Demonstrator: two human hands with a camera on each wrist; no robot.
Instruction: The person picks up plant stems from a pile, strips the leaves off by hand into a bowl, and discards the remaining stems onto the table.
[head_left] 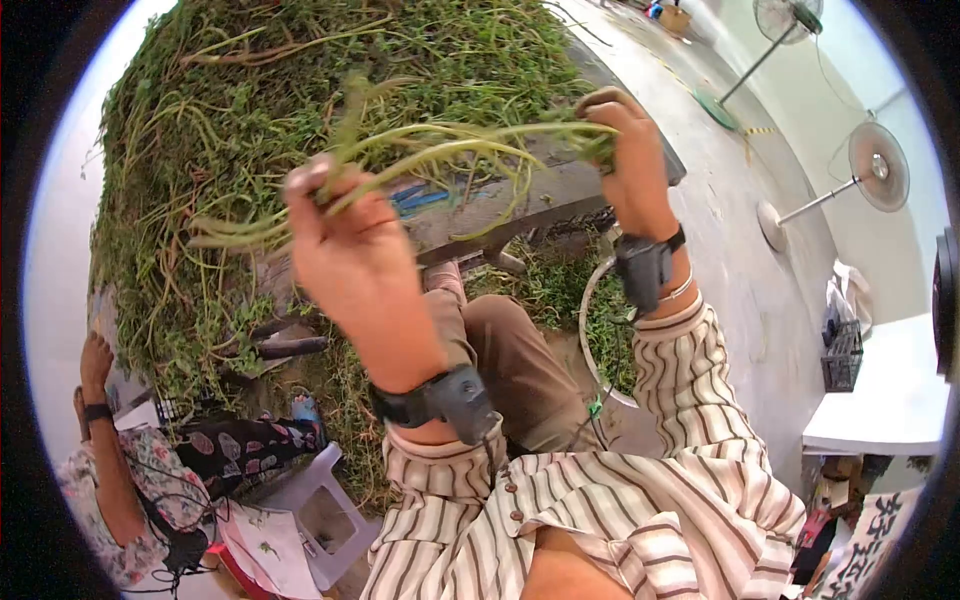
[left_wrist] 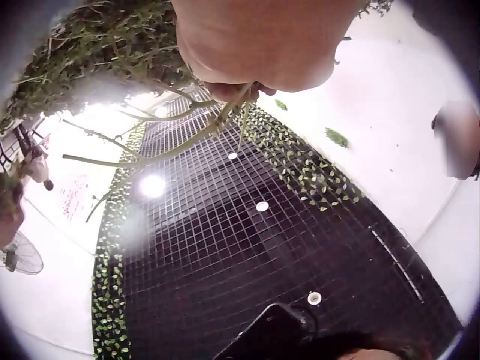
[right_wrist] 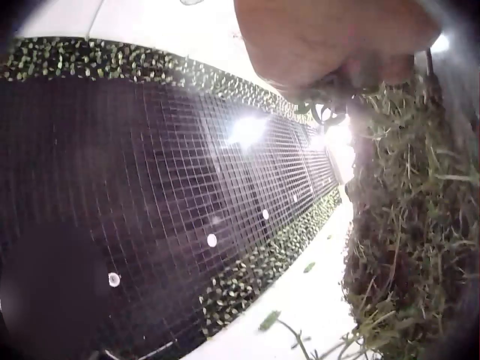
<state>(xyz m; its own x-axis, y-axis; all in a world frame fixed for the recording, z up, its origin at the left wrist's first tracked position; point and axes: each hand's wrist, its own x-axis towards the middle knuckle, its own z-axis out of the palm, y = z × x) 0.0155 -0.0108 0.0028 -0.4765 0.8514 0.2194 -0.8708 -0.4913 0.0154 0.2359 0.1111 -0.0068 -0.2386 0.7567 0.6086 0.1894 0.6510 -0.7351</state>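
Your long-sleeved button-up shirt (head_left: 590, 500): cream, brown stripes | your loose long trousers (head_left: 525, 360): brown | thin held stems (head_left: 440, 150): yellow-green | leafy plant heap (head_left: 250, 120): green with brown strands

Hand (left_wrist: 262, 45) pinching green stems (left_wrist: 172, 146), leafy heap (left_wrist: 105, 45) beside it, dark gridded ceiling panel (left_wrist: 217, 225), wall fan (left_wrist: 24, 253) at left

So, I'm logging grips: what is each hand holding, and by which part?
The left hand pinches green stems partway along, ends jutting out both sides. The right hand grips a leafy clump; which part of it can't be told.
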